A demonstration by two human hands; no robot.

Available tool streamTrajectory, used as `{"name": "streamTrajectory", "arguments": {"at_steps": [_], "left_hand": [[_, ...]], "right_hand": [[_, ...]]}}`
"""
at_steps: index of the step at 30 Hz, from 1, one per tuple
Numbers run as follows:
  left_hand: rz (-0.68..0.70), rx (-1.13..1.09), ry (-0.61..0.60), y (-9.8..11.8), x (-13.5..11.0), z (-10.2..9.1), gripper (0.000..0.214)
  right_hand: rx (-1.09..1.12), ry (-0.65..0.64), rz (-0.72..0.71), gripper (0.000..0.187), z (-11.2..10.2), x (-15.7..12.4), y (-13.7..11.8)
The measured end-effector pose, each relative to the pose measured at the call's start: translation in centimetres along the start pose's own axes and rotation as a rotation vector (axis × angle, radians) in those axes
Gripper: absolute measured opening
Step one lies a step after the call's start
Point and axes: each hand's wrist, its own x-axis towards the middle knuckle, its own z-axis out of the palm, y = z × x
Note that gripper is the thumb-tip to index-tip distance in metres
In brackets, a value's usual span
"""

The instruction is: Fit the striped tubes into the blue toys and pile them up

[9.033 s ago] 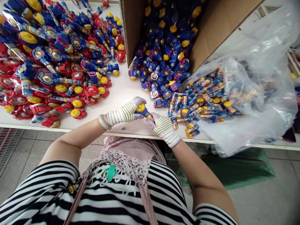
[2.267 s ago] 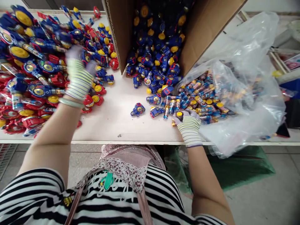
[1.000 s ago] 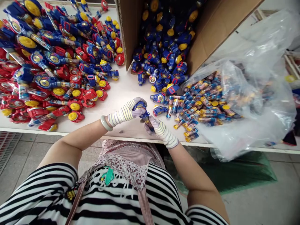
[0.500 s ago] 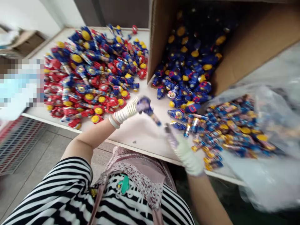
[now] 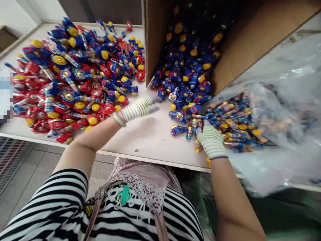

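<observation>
My left hand [image 5: 144, 107], in a striped glove, reaches over the white table with fingers and thumb apart. Its fingertips come close to a blue toy piece [image 5: 162, 94] at the box's mouth; nothing shows between them. My right hand [image 5: 212, 140], gloved alike, is down at the near left side of a heap of small printed tubes with yellow caps [image 5: 229, 124]. Its fingertips are partly hidden among the tubes, so their grip is unclear. Just left of it lie a loose blue toy [image 5: 178, 116] and another blue toy [image 5: 178, 130].
A cardboard box [image 5: 152, 43] on its side spills blue toy pieces with yellow parts. Left of it spreads a large pile of red and blue toys with tubes attached [image 5: 82, 85]. A clear plastic bag [image 5: 283, 134] lies under and behind the tubes. The table edge [image 5: 155, 161] runs before my body.
The blue toy with a tube that my left hand held has left it, and that hand now reaches toward the box. My right hand has moved right and forward to the tubes. The view has shifted.
</observation>
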Motion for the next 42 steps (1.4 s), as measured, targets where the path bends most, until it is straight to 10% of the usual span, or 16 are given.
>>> {"name": "streamTrajectory", "arguments": {"at_steps": [4,7,13,20,28,34,39,42], "left_hand": [[0.090,0.047,-0.463,6.5,-3.2,12.2,0.066],[-0.059,-0.014,-0.431,7.7,-4.2,14.9,0.057],[-0.407,-0.660,-0.268,4.7,-5.6,9.6,0.052],[-0.423,-0.673,-0.223,6.3,-6.0,4.3,0.034],[-0.328,-0.614,-0.380,8.0,-5.5,2.7,0.028],[-0.261,-0.664,-0.477,8.2,-5.4,2.2,0.031],[-0.472,-0.512,-0.356,7.6,-5.6,2.9,0.027],[-0.459,-0.637,-0.374,7.9,-6.7,2.9,0.027]], "right_hand": [[0.130,0.038,-0.022,0.054,0.7,0.5,0.6],[0.453,0.148,-0.142,0.054,2.2,-1.1,2.4],[0.910,0.012,-0.355,0.050,4.6,-5.7,1.9],[0.743,0.006,-0.662,0.039,3.1,-6.7,-3.4],[0.590,-0.091,-0.575,0.043,2.7,-9.3,-4.9],[1.153,-0.674,-0.541,0.074,3.8,-10.4,-6.0],[0.892,-0.191,-0.443,0.063,3.7,-10.0,-6.7],[1.097,-0.473,-0.446,0.061,4.8,-10.9,-6.5]]}}
